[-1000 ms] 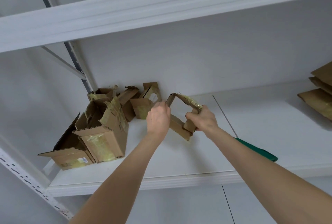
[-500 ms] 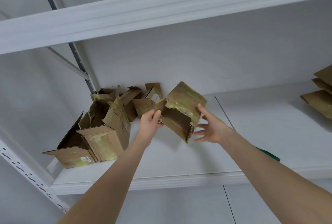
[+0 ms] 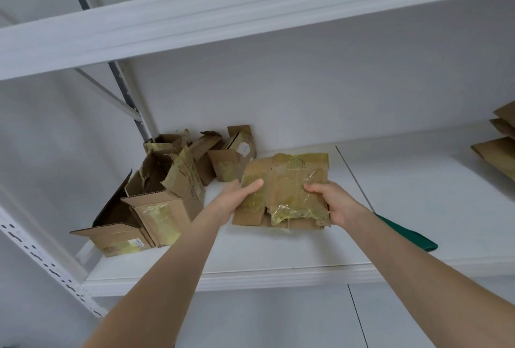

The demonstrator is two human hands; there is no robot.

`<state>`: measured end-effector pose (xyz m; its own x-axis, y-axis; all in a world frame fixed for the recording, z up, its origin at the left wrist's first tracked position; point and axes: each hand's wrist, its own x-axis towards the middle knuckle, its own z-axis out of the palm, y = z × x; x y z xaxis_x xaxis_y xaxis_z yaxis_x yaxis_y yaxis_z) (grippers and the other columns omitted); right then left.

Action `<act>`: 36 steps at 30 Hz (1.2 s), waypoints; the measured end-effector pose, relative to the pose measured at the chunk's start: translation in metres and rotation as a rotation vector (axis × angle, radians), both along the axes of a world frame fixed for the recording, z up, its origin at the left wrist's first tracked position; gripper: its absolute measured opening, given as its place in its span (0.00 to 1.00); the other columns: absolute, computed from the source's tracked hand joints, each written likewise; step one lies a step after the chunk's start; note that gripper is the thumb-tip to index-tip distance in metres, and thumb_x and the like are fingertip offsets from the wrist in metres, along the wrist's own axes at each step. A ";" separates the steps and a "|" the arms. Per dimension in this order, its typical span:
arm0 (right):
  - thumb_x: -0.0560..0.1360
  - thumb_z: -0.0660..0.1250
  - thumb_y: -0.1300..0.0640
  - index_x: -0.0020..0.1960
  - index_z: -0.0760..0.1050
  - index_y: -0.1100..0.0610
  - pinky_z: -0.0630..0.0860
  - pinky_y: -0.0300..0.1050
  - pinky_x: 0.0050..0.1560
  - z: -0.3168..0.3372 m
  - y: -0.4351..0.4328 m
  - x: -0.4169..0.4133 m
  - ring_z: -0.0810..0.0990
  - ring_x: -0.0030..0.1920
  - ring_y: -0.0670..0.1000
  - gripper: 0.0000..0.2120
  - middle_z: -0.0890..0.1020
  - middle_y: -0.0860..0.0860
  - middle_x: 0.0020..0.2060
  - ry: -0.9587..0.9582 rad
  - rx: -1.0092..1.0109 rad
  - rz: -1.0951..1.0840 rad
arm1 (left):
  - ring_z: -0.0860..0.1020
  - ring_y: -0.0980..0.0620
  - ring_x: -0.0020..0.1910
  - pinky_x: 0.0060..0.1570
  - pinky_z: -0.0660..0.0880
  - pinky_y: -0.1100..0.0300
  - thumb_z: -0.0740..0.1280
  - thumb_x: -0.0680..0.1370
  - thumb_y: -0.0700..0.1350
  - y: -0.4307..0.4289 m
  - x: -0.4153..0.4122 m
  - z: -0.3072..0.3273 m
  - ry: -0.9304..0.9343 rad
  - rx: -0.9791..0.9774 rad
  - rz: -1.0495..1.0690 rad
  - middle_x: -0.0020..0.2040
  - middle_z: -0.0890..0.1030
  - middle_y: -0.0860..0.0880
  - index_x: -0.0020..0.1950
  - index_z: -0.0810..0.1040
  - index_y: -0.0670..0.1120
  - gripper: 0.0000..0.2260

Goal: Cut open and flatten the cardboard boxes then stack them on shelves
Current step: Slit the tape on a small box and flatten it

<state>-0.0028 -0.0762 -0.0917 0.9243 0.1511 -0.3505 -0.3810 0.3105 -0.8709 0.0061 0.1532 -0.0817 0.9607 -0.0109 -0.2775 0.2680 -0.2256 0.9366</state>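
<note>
Both arms are reaching forward. The left hand (image 3: 237,200) and right hand (image 3: 335,205) are gripping one flattened box (image 3: 287,180), thumbs on its face. About five unflattened boxes (image 3: 164,208) are sitting to its left.

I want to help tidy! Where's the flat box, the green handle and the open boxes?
flat box (image 3: 289,180), head view, on its taped middle.
green handle (image 3: 412,237), head view, on its middle.
open boxes (image 3: 164,214), head view, front box's taped side.

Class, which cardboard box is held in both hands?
The flattened, tape-covered box: the left hand and right hand grip its sides, while the open boxes at left sit untouched.
</note>
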 end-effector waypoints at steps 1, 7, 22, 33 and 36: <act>0.78 0.65 0.66 0.61 0.76 0.63 0.81 0.46 0.32 -0.001 0.001 0.000 0.85 0.38 0.54 0.13 0.85 0.57 0.43 -0.009 -0.002 0.002 | 0.80 0.50 0.57 0.55 0.78 0.55 0.75 0.69 0.56 -0.001 0.000 0.000 0.009 -0.043 0.020 0.60 0.81 0.46 0.66 0.75 0.42 0.30; 0.76 0.67 0.68 0.57 0.77 0.57 0.80 0.46 0.36 -0.003 -0.004 0.002 0.84 0.43 0.54 0.12 0.84 0.55 0.48 -0.085 -0.089 0.004 | 0.84 0.47 0.46 0.42 0.82 0.53 0.76 0.71 0.37 -0.005 0.000 -0.008 -0.066 -0.165 0.157 0.48 0.85 0.44 0.59 0.79 0.41 0.17; 0.69 0.76 0.66 0.61 0.72 0.56 0.79 0.41 0.39 -0.037 -0.002 0.004 0.81 0.45 0.48 0.23 0.82 0.50 0.49 -0.133 -0.480 0.152 | 0.81 0.43 0.53 0.54 0.79 0.43 0.76 0.72 0.44 -0.001 0.008 -0.043 -0.060 -0.041 0.350 0.54 0.83 0.44 0.56 0.76 0.45 0.15; 0.70 0.70 0.36 0.59 0.71 0.53 0.71 0.44 0.44 -0.054 0.014 -0.004 0.76 0.49 0.52 0.27 0.77 0.49 0.48 -0.127 -1.526 0.289 | 0.41 0.48 0.79 0.76 0.41 0.45 0.50 0.81 0.63 -0.045 0.017 -0.081 -0.260 1.034 -0.349 0.80 0.42 0.49 0.80 0.42 0.48 0.34; 0.72 0.68 0.36 0.65 0.69 0.53 0.70 0.48 0.52 -0.051 0.008 0.005 0.70 0.62 0.55 0.29 0.71 0.53 0.60 -0.115 -1.623 0.357 | 0.39 0.47 0.78 0.75 0.39 0.40 0.44 0.77 0.71 -0.047 0.017 -0.106 -0.194 1.220 -0.474 0.80 0.38 0.49 0.79 0.38 0.53 0.37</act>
<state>0.0023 -0.0682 -0.1423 0.9561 -0.0829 -0.2812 -0.1444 -0.9678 -0.2059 0.0231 0.1061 -0.1877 0.9579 -0.1976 -0.2082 -0.1844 -0.9795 0.0808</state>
